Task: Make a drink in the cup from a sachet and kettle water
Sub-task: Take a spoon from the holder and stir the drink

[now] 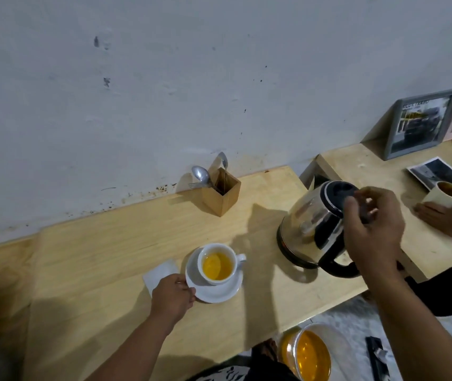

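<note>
A white cup (217, 264) holding yellow-orange liquid stands on a white saucer (219, 292) on the wooden counter. My left hand (172, 295) grips the saucer's left rim. A white sachet (159, 273) lies flat just left of the saucer, partly under my hand. The steel kettle (314, 224) with a black lid and handle stands upright on the counter to the right. My right hand (371, 229) hovers over the kettle's handle and lid edge, fingers spread and loosely curled, and whether it touches the kettle is unclear.
A wooden box (222, 192) with spoons and a fork stands by the wall. On the raised shelf at right, another person's hand (439, 217) rests beside a second cup (446, 195), near a photo and framed picture (418, 123). A glass bowl (308, 353) of orange liquid sits below the counter edge.
</note>
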